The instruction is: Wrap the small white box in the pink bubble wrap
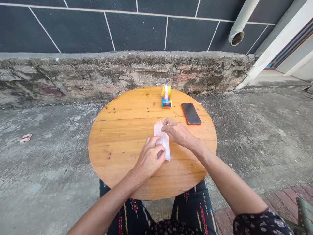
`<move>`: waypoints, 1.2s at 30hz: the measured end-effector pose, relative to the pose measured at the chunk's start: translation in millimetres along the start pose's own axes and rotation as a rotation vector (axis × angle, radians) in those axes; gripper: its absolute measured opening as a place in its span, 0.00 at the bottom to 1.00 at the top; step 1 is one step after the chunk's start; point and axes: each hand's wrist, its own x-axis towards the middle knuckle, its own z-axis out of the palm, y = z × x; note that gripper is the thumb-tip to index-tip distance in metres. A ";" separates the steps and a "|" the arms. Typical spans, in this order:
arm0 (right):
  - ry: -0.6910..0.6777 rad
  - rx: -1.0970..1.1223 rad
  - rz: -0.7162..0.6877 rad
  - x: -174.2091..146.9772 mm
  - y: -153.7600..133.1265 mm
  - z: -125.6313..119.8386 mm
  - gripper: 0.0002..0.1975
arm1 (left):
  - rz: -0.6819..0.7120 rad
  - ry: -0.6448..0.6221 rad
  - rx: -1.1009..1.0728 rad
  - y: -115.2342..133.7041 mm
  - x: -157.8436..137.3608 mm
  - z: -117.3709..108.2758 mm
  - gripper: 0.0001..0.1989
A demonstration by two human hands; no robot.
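Observation:
A long, whitish, translucent bundle (160, 131), which looks like something rolled in thin plastic or bubble wrap, lies on the round wooden table. What is inside it is hidden. My left hand (151, 154) grips its near part, thumb and forefinger curved over it from the left. At the bundle's far right edge, my right hand (178, 131) is closed in a pinch on the wrapping, fingertips bent down. Beyond both hands stands a yellow and blue tape dispenser (166, 97) with a roll of clear tape in it.
A phone with a red edge (191, 113) lies at the table's right side. The round wooden table (117, 137) stands before a low stone ledge (97, 76). A pipe (241, 24) comes down the dark wall. A small crumpled packet (26, 138) is on the concrete floor.

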 end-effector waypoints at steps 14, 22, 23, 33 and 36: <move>-0.063 -0.010 0.011 6.1 -7.3 -0.8 0.13 | 0.031 -0.064 0.048 -1.2 4.6 -4.1 0.08; -0.245 0.009 -0.040 17.0 -7.6 -2.9 0.12 | 0.005 -0.071 -0.004 -0.1 3.7 -5.2 0.07; -0.260 0.012 -0.045 17.9 -6.6 -2.0 0.12 | 0.009 -0.068 -0.007 0.2 3.8 -5.5 0.07; -0.278 0.135 -0.052 19.0 -0.1 10.9 0.13 | 0.053 -0.113 0.008 0.0 6.1 -8.7 0.07; -0.125 0.241 -0.057 9.7 5.6 9.6 0.18 | 0.034 -0.110 -0.012 -0.1 6.5 -8.4 0.07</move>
